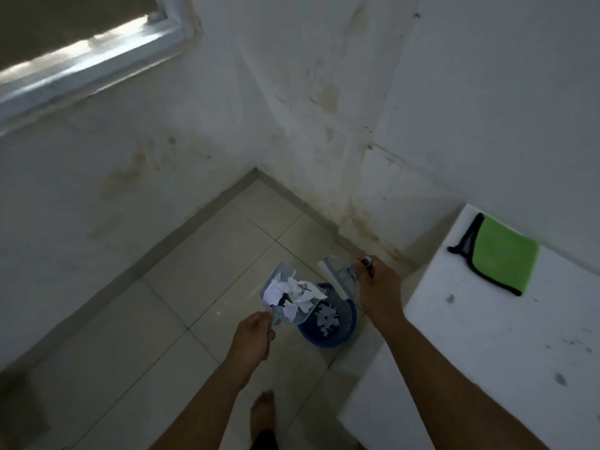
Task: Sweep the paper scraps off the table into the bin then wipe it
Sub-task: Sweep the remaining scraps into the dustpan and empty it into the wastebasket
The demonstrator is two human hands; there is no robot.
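A person stands over a blue bin (328, 319) on the tiled floor, the left hand (251, 336) wrapped around the handle of a pale blue dustpan (285, 297) tipped toward the bin so its load of paper scraps (293, 293) can slide in. More scraps already lie inside the bin. The right hand (376, 287), just beyond the bin, curls its fingers round a small brush (337, 276), held clear of the pour. Right of the bin, the white table (487, 336) carries a green cloth (501, 256), apparently waiting for the wipe.
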